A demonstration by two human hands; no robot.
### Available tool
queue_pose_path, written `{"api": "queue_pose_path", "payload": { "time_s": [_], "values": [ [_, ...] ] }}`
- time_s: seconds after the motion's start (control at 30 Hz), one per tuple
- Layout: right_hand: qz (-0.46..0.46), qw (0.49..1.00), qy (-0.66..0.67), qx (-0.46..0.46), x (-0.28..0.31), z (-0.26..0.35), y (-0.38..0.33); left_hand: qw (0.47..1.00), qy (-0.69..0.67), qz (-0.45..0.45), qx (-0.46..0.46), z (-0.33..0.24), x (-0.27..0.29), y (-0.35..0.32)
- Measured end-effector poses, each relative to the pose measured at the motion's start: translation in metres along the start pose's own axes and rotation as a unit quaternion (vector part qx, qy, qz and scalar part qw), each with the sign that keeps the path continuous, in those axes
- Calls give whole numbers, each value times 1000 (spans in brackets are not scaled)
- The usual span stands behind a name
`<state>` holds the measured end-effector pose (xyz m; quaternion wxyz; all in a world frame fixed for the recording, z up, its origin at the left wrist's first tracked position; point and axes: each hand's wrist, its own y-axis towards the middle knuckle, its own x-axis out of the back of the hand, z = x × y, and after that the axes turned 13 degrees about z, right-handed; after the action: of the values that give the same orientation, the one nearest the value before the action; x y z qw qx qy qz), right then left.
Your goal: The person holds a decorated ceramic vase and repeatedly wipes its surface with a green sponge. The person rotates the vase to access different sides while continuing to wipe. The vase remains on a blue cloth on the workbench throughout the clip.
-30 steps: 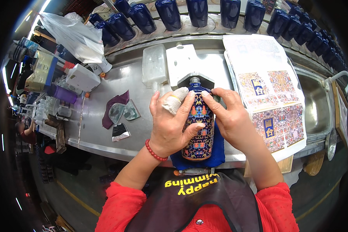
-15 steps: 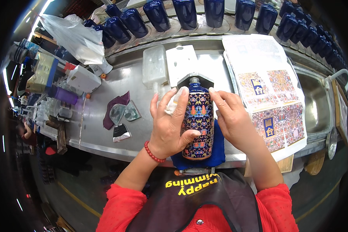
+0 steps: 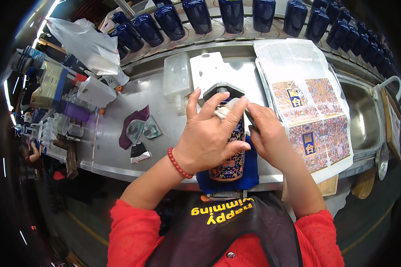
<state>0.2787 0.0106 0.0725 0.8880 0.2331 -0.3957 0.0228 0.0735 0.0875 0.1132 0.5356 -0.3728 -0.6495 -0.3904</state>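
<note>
A blue glass bottle with a colourful floral wrap label [image 3: 228, 170] lies on a blue cloth [image 3: 251, 171], its neck pointing away from me. My left hand [image 3: 209, 133] is laid across the upper half of the bottle, its fingers apart. A crumpled white cloth [image 3: 222, 112] is tucked between those fingers. At the bottle's right shoulder, my right hand [image 3: 268, 130] rests with bent fingers against the edge. Its fingertips are partly hidden. Behind the neck stands a dark angular rest [image 3: 223, 85].
Several blue bottles [image 3: 231, 18] stand in a row along the far side. Printed label sheets [image 3: 318, 120] lie at right, beside a sink [image 3: 361, 111]. A clear plastic container [image 3: 177, 75] and a white board [image 3: 206, 69] sit behind. Cloth scraps [image 3: 133, 127] lie at left.
My left hand has slid right across the bottle, carrying the white cloth over its upper part. My right fingers have bent more at the shoulder. The far bottles have shifted along their row.
</note>
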Motion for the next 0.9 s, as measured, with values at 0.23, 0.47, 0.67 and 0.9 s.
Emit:
{"api": "queue_pose_path", "payload": {
  "time_s": [0.23, 0.47, 0.67, 0.9],
  "values": [
    [-80, 986, 88, -118, 2, -2, -8, 955, -183, -220, 74, 0, -46, -28],
    [-89, 961, 184, -187, 4, 7, -2, 994, -10, -87, 64, 3, -24, -25],
    [-122, 865, 450, -185, 2, 5, 29, 990, -101, -98, 8, -30, -12, -45],
    [-166, 847, 433, -260, -14, -11, 39, 998, -33, -19, 40, -66, -28, -70]
  ]
}}
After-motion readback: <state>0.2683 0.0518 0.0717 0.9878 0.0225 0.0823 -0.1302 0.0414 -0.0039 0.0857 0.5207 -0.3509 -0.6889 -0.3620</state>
